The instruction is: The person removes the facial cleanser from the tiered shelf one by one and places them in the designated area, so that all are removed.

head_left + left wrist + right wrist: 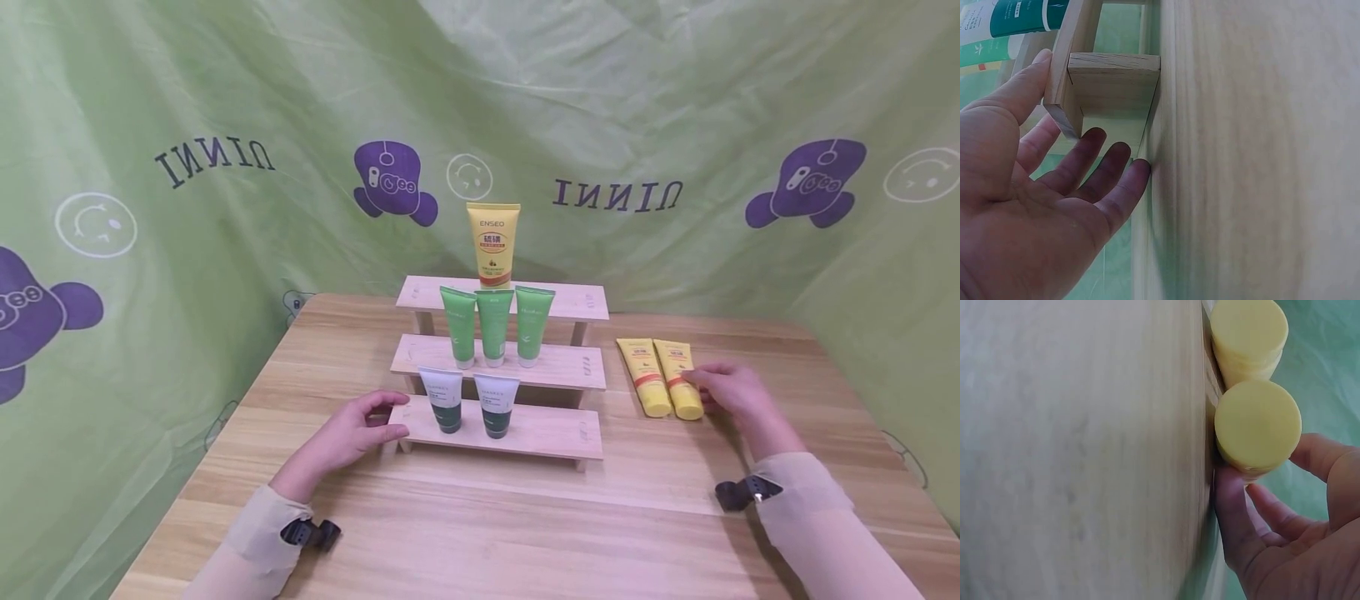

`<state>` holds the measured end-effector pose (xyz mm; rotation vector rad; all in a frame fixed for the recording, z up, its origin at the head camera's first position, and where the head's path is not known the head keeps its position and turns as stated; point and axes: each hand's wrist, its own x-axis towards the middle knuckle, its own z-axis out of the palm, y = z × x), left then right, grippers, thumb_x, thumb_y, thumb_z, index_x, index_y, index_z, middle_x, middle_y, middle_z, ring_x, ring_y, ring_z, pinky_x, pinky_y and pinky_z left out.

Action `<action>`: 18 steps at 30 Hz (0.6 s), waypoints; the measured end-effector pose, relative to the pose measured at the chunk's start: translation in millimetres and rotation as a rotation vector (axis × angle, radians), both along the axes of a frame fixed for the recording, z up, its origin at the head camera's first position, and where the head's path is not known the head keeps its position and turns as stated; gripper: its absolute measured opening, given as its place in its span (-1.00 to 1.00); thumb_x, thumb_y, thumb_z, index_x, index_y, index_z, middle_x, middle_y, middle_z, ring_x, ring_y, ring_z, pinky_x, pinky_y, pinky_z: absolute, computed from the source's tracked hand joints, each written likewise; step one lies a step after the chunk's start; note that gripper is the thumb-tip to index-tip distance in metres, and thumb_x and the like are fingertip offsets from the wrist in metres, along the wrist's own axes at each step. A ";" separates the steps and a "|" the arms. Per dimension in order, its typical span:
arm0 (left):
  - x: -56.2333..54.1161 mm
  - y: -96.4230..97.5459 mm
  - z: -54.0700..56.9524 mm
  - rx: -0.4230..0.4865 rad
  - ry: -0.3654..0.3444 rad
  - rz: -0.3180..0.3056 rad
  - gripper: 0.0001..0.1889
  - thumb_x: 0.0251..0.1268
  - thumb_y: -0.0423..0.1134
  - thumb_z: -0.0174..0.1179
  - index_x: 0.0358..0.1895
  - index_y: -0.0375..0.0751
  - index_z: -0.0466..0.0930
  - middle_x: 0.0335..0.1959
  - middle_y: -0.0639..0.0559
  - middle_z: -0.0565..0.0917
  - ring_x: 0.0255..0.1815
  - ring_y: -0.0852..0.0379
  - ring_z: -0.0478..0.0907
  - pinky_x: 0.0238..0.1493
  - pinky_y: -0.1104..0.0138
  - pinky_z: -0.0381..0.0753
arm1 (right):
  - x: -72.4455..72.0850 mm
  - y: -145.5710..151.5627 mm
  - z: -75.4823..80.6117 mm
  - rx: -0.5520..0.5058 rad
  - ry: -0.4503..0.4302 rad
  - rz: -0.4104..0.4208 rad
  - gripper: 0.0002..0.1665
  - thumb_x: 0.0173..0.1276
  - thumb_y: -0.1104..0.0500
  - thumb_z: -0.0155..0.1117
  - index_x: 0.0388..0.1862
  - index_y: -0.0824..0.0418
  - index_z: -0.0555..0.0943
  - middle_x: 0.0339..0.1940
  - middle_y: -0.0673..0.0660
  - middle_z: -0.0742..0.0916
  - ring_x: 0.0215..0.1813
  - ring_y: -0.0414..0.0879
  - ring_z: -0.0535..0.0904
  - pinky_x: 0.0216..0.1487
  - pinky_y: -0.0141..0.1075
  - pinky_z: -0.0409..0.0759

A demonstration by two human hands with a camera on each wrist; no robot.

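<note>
My right hand [733, 392] is at the right-hand yellow tube [681, 383], which lies on the table. In the right wrist view its thumb and a finger pinch the tube near the round yellow cap [1258, 425]. A second yellow tube [643, 379] lies alongside. My left hand [347, 429] is at the left end of the lowest step of a wooden display stand [540, 433]. The left wrist view shows the thumb touching the step's edge, the other fingers loosely bent beside it. Two white-and-dark-green tubes [441, 396] [495, 400] stand on that step.
Three green tubes [494, 325] stand on the middle step. One yellow tube [493, 242] stands upright on the top step. The wooden table [480, 533] ends at a green printed curtain [637, 100] behind and at the sides.
</note>
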<state>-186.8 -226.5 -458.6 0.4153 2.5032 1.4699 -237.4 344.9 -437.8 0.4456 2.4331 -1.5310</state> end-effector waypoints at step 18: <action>3.6 0.4 3.4 -0.016 0.012 -0.001 -0.46 0.23 -0.14 0.38 0.24 -0.24 0.49 0.18 -0.21 0.53 0.13 -0.12 0.56 0.12 0.20 0.57 | 3.9 -0.2 17.1 -0.036 0.032 0.024 -0.18 0.47 -0.06 0.17 0.41 0.49 0.19 0.09 0.32 0.55 -0.20 -0.15 0.63 -0.10 -0.22 0.67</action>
